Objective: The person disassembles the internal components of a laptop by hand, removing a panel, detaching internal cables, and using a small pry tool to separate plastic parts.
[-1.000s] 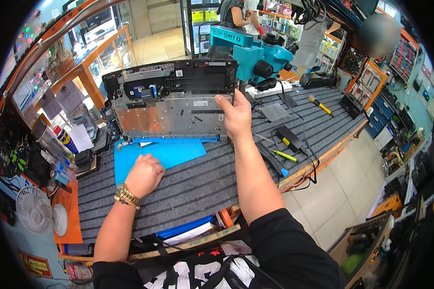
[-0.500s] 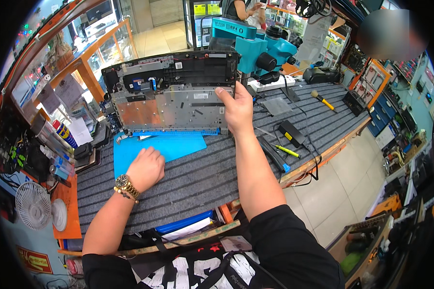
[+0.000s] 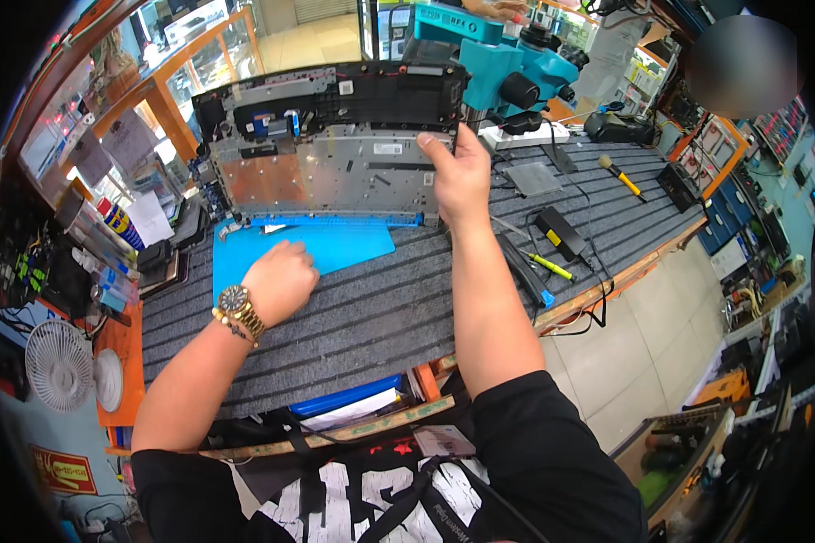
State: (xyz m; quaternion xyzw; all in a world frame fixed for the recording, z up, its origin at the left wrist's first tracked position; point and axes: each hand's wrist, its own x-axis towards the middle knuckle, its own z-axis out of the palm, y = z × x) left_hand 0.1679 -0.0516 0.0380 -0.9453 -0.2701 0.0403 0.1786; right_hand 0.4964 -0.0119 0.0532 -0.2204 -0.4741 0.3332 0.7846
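A laptop top case (image 3: 335, 176) stands tilted up on the bench, its inner side facing me. It has a black upper strip, a grey metal plate and a copper-coloured patch. My right hand (image 3: 463, 176) grips its right edge, thumb on the inner face and fingers behind. Below the case lies a blue mat (image 3: 358, 249), partly hidden by it. My left hand (image 3: 283, 279), with a gold watch at the wrist, is over the mat's near edge. Its fingers are curled in, and whatever they hold, if anything, is hidden.
A teal microscope (image 3: 493, 72) stands behind the case. To the right are a black adapter (image 3: 560, 233), a yellow-green pen-like tool (image 3: 551, 267) and a yellow-handled brush (image 3: 621, 178). A white fan (image 3: 59, 365) is at left. The bench's wooden edge (image 3: 643, 254) borders tiled floor.
The whole view has shifted, so most things appear higher. My left hand has moved slightly farther forward, toward the case. My right hand keeps its grip on the case.
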